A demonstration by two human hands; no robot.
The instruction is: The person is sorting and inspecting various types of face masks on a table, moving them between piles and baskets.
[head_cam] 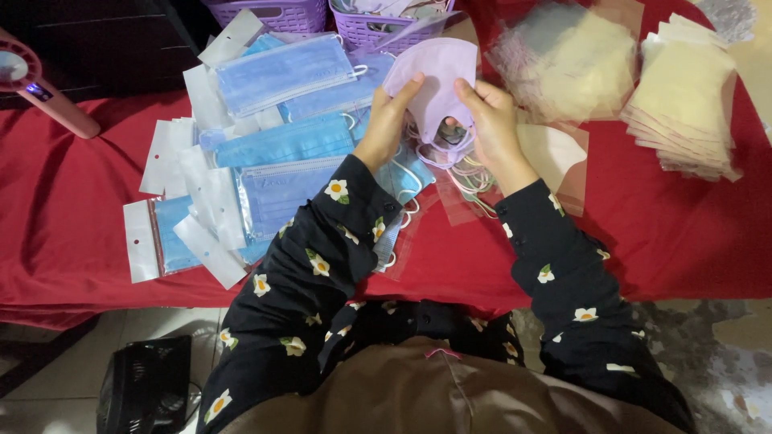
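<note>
Here, a pale lilac, cup-shaped fabric face mask [438, 76] is held up between both hands, just above the bench draped in red cloth [64, 209]. The left hand [388, 120] grips its left edge, thumb pressed on the front and fingers curled behind; the right hand [492, 120] pinches the right edge the same way. Both are closed on the mask, which looks spread open between them, probably so its shape and ear loops can be seen. Pastel elastic loops [470, 173] dangle beneath it, lying partly on a clear plastic sleeve [555, 161]. Both forearms, in dark sleeves printed with white daisies, rise from the lap and angle inward, wrists nearly level.

To the left lies a loose heap of flat blue pleated masks in clear packets with white header strips [273, 137]. Far right, a neat stack of clear sleeves holding cream inserts [683, 104] rests near a looser pile of empty clear bags [563, 64]. Purple plastic baskets [354, 20] stand behind, and a pink handheld fan [40, 84] sits at the left edge.
</note>
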